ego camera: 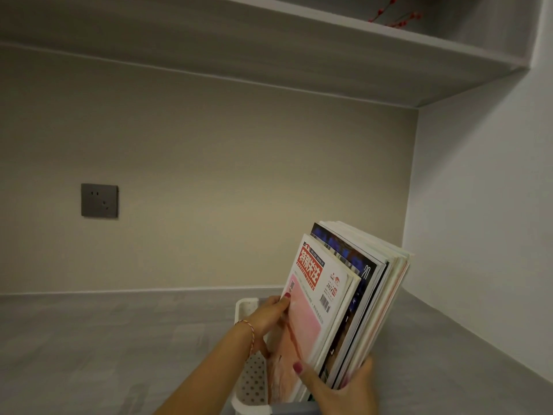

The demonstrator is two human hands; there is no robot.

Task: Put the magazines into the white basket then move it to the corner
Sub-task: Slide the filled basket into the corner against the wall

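Both hands' grip closes on the magazines (pixel 338 298) upright in the white basket (pixel 250 381): left hand (pixel 269 317), right hand (pixel 344 387).

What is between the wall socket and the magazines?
Nothing: in the head view only bare beige wall lies between the wall socket and the magazines.

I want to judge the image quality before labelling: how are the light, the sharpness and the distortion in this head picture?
Head view: dim, warm light; the shelf shades the wall beneath it. Wide-angle bending shows in the straight edges. The magazines are fairly sharp, the left hand and right hand softer.
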